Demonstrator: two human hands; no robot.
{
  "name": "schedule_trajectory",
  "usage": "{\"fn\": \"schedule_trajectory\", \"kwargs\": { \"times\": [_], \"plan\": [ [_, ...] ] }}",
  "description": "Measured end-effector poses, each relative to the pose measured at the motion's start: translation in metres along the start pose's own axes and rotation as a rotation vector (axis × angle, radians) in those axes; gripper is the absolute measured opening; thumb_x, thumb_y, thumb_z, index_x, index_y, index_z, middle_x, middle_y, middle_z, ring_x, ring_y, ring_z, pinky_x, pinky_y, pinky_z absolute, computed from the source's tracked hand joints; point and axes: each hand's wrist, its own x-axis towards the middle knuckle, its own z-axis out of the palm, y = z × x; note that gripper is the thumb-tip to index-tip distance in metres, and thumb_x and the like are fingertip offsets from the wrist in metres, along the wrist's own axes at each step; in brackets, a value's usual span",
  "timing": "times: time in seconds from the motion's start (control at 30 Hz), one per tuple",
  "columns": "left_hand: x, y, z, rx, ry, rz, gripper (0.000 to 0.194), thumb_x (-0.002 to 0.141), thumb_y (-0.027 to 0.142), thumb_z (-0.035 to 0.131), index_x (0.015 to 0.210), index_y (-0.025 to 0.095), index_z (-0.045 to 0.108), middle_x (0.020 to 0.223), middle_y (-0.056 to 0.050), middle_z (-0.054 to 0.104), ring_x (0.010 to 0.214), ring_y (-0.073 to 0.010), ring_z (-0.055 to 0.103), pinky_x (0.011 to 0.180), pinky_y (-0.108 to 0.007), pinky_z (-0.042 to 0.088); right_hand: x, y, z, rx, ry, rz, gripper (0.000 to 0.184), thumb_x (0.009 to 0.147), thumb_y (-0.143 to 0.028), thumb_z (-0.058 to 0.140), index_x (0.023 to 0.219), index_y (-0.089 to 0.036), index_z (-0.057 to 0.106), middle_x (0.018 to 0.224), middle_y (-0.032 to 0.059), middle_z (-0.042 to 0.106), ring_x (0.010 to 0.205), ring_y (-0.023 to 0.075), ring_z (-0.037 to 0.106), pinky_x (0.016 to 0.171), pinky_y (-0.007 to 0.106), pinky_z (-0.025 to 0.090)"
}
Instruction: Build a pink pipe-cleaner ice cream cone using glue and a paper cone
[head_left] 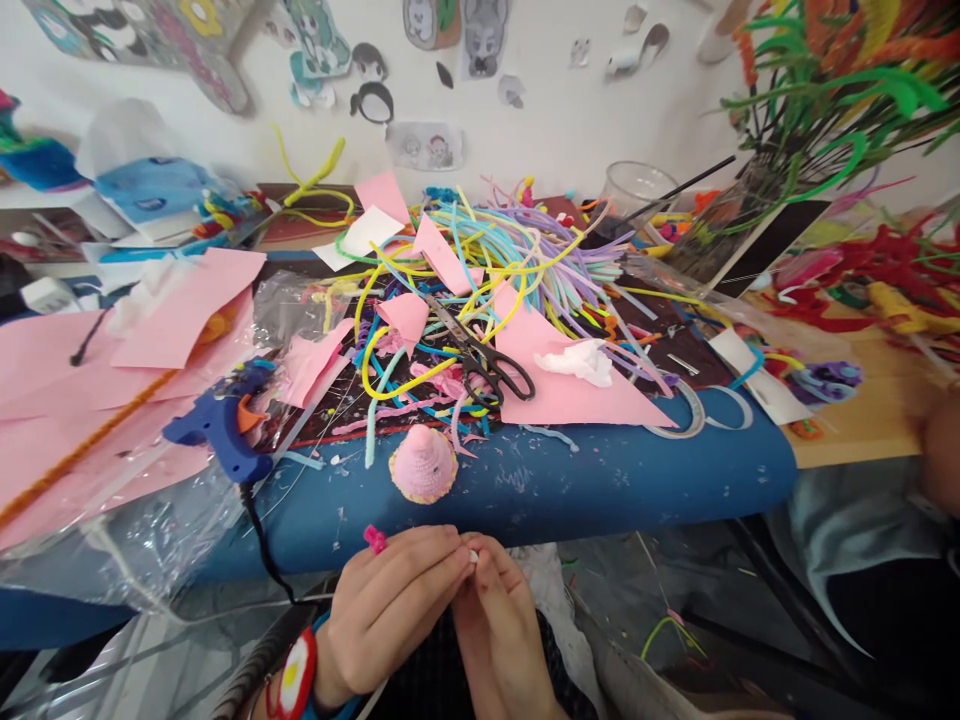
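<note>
My left hand (401, 595) and my right hand (499, 610) meet at the table's front edge. Between their fingertips, both pinched closed, is a small white piece (473, 556), mostly covered. A bright pink fuzzy piece (375, 540) pokes out beyond my left knuckles; whether it is held or worn cannot be seen. Just past my hands, a pink crocheted cone-shaped piece with a yellow scalloped rim (423, 465) sits on the blue table edge (600, 470). Black-handled scissors (487, 365) lie open behind it, on pipe cleaners (540, 245) and pink sheets (577, 385).
A blue glue gun (225, 430) rests at left on plastic wrap, its cord hanging over the edge. White tape rings (686, 412) lie at right. A glass jar (637, 185) and a vase of pipe-cleaner stems (727, 225) stand behind. Another person's arm (941, 450) shows far right.
</note>
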Motion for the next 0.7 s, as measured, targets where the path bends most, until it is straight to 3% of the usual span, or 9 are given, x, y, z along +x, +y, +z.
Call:
{"fn": "schedule_trajectory", "kwargs": {
  "times": [0.17, 0.3, 0.43, 0.57, 0.7],
  "plan": [
    [0.003, 0.001, 0.006, -0.071, 0.054, -0.03, 0.008, 0.093, 0.007, 0.06, 0.095, 0.011, 0.068, 0.09, -0.008, 0.077, 0.091, -0.0141, 0.074, 0.085, -0.021, 0.057, 0.002, 0.0, 0.004, 0.082, 0.002, 0.043, 0.023, 0.07, -0.043, 0.087, 0.077, -0.024, 0.077, 0.076, -0.0005, 0.07, 0.07, 0.0126, 0.063, 0.071, 0.025, 0.056],
    [-0.003, -0.007, 0.001, -0.119, 0.165, -0.168, 0.016, 0.084, 0.0, 0.062, 0.087, 0.016, 0.061, 0.083, -0.003, 0.071, 0.081, -0.0146, 0.073, 0.073, -0.023, 0.058, 0.004, -0.003, 0.007, 0.118, 0.031, 0.043, 0.026, 0.068, -0.042, 0.089, 0.074, -0.02, 0.076, 0.073, -0.0015, 0.067, 0.066, 0.0076, 0.058, 0.066, 0.017, 0.053],
    [-0.009, -0.03, -0.01, 0.151, 0.286, -0.392, 0.019, 0.082, 0.002, 0.066, 0.086, 0.02, 0.062, 0.08, 0.0, 0.067, 0.073, -0.0146, 0.066, 0.072, -0.028, 0.053, 0.006, -0.005, 0.008, 0.073, 0.022, 0.021, 0.024, 0.071, -0.041, 0.088, 0.077, -0.02, 0.077, 0.074, -0.0005, 0.068, 0.067, 0.0075, 0.059, 0.066, 0.015, 0.053],
    [-0.007, -0.058, -0.021, 0.326, 0.138, -0.533, 0.005, 0.092, 0.021, 0.064, 0.09, 0.022, 0.068, 0.083, -0.001, 0.07, 0.069, -0.0158, 0.063, 0.066, -0.029, 0.048, 0.009, -0.01, 0.002, -0.087, -0.001, -0.184, 0.019, 0.075, -0.04, 0.085, 0.08, -0.023, 0.079, 0.078, 0.0007, 0.072, 0.068, 0.0095, 0.064, 0.065, 0.018, 0.055],
    [0.0, -0.073, -0.025, 0.439, 0.055, -0.619, 0.017, 0.094, 0.034, 0.063, 0.086, 0.021, 0.069, 0.067, 0.002, 0.058, 0.059, -0.0144, 0.056, 0.054, -0.027, 0.039, 0.013, -0.023, -0.007, -0.269, -0.066, -0.404, 0.008, 0.085, -0.034, 0.077, 0.085, -0.026, 0.078, 0.085, 0.0009, 0.075, 0.07, 0.0106, 0.067, 0.069, 0.022, 0.057]
  ]
}}
